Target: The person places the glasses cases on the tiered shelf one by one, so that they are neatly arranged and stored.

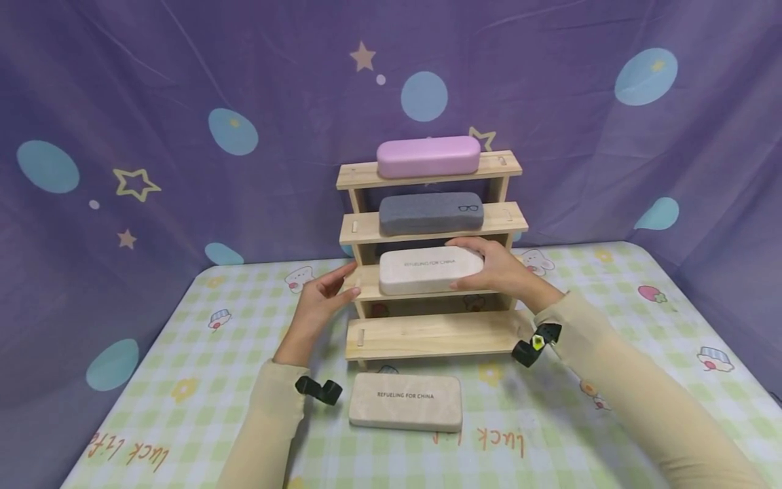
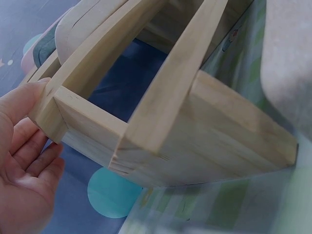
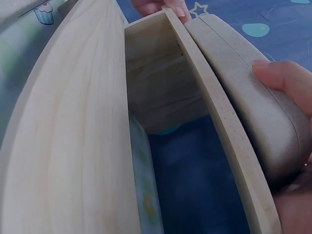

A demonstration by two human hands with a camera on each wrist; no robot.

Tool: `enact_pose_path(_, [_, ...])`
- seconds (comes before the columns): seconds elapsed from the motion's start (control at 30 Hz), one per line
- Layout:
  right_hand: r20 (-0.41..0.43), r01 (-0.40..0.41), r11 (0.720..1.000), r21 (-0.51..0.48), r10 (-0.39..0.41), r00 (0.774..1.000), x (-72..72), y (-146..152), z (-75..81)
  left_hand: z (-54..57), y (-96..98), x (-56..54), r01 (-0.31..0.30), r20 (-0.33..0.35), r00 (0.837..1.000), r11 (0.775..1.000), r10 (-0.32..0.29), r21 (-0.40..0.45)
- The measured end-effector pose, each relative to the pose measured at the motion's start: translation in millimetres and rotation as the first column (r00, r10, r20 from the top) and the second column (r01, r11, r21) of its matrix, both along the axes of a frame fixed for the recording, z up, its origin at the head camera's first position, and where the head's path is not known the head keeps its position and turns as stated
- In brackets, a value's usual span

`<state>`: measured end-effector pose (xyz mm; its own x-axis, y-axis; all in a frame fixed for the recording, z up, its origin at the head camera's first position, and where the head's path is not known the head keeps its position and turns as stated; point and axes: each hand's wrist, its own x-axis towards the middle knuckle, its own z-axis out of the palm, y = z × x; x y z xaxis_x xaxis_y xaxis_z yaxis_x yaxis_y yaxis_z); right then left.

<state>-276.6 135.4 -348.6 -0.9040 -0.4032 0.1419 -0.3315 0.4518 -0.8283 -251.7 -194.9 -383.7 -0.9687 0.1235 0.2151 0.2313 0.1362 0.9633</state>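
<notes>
A cream glasses case (image 1: 427, 272) lettered "REFUELING FOR CHINA" lies along a middle step of a stepped wooden rack (image 1: 427, 337). My right hand (image 1: 495, 272) grips its right end, thumb at the front and fingers behind. In the right wrist view the case (image 3: 243, 78) sits right at the plank's edge. At the left end of that same step, my left hand (image 1: 324, 299) holds the plank between thumb and fingers. Its thumb (image 2: 29, 100) presses the plank's end in the left wrist view. The index finger is partly hidden behind the wood.
A pink glasses case (image 1: 427, 157) rests on the top step, a grey one (image 1: 430, 214) on the step below. Another cream case (image 1: 406, 402) lies on the checked tablecloth (image 1: 232, 367) before the rack. Behind hangs a purple curtain (image 1: 293, 102).
</notes>
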Motion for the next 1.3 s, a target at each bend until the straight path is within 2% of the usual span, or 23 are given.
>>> enact_pose_path(0.5, [-0.069, -0.027, 0.998, 0.049, 0.031, 0.997, 3.7, -1, 1.2, -1.8, 0.3, -1.5, -0.002, -0.006, 1.000, 1.000, 0.001, -0.010])
enact_pose_path(0.87, [-0.096, -0.013, 1.000, 0.025, 0.015, 0.995, 6.7, -2, -3.4, -1.8, -0.1, -0.2, 0.009, -0.026, 1.000, 1.000, -0.009, 0.007])
enact_pose_path(1.07, [-0.167, -0.001, 1.000, 0.027, 0.005, 0.986, 13.2, 4, -7.0, -4.5, -0.7, -0.3, 0.010, -0.061, 0.998, 1.000, -0.010, 0.005])
enact_pose_path(1.3, [-0.143, 0.000, 0.995, -0.098, -0.014, 0.990, 28.3, 16, -9.6, -0.6, -0.2, 1.4, 0.013, -0.029, 1.000, 1.000, -0.012, 0.010])
